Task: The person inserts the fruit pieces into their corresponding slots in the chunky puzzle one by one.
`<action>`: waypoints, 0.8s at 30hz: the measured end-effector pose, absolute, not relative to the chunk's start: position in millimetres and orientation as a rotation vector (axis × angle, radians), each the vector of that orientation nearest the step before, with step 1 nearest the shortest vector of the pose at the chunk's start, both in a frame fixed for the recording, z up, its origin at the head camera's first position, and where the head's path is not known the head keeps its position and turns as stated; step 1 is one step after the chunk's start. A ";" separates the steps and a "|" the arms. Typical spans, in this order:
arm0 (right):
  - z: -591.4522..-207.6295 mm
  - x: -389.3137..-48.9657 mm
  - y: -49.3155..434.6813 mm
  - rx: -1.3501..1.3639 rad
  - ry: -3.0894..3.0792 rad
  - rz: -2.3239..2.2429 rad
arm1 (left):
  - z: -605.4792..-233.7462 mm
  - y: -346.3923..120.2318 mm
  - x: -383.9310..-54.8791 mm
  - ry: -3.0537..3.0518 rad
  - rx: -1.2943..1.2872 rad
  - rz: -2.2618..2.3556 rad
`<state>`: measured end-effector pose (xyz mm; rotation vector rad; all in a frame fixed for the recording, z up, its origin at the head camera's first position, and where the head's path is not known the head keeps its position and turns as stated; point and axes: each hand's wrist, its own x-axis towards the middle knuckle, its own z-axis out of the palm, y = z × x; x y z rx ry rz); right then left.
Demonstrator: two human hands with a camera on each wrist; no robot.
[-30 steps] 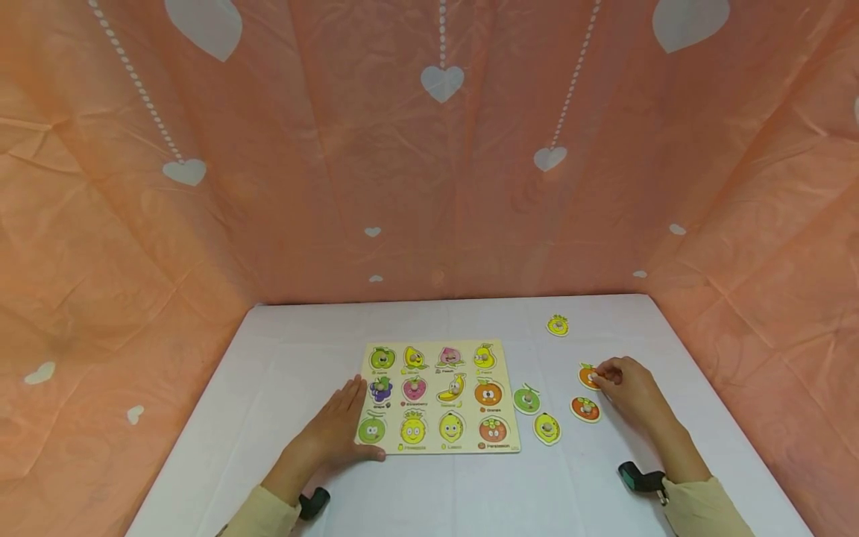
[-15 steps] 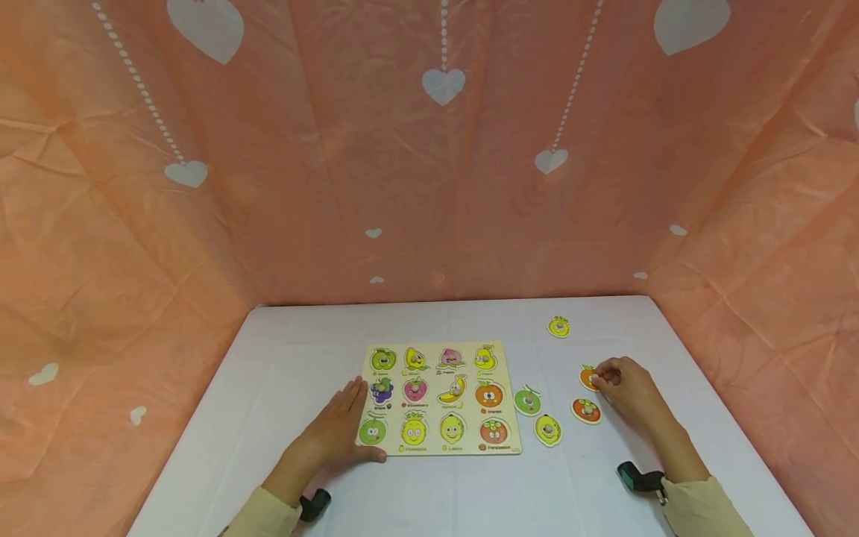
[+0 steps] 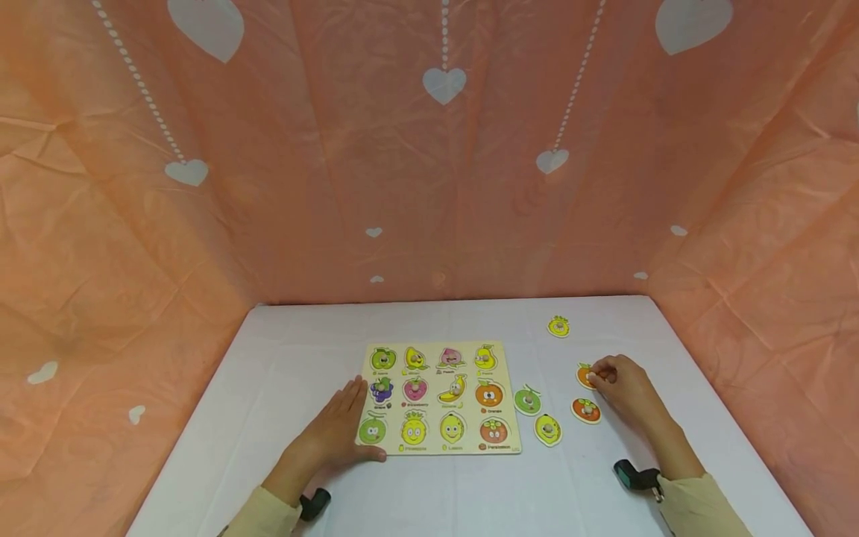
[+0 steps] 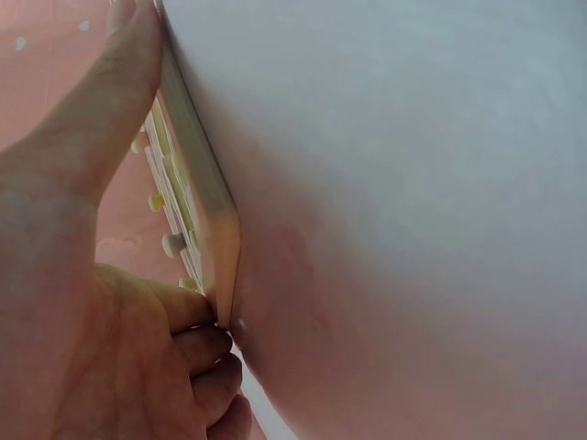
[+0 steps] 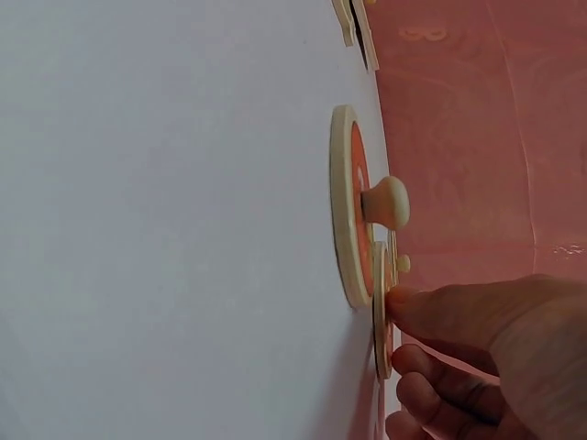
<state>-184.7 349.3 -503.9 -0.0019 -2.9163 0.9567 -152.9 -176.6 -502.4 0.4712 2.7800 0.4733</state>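
Head view: orange fruit piece [image 3: 584,376] partly covered by fingertips of right grip [image 3: 627,384]; knob cannot be made out. Puzzle board [image 3: 473,415]: left edge partly hidden by left grip [image 3: 332,429], tiny corner print unreadable. Both sleeves [image 3: 705,507] cut off at bottom edge. Left wrist view: board edge-on, pictures indistinguishable; desk [image 4: 413,137] blurred. Right wrist view: farther pieces [image 5: 344,20] cropped by top edge.

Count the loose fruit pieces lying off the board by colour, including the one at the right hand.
Yellow: 2, pineapple piece and lemon piece
Green: 1, melon piece
Orange to orange-red: 2, orange piece at the right hand and persimmon piece
Total: 5
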 end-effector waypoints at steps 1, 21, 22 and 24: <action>-503.5 -185.0 348.2 0.000 -2.915 0.958 | -502.9 -176.8 -152.9 2.781 0.474 0.474; -500.9 -191.6 315.9 0.089 -2.896 0.995 | -500.7 -176.4 -151.3 2.790 0.501 0.481; -501.1 -192.1 314.5 0.097 -2.895 0.995 | -500.7 -176.2 -151.4 2.790 0.502 0.483; -501.7 -193.0 311.3 0.110 -2.895 0.992 | -500.3 -176.0 -151.2 2.790 0.503 0.482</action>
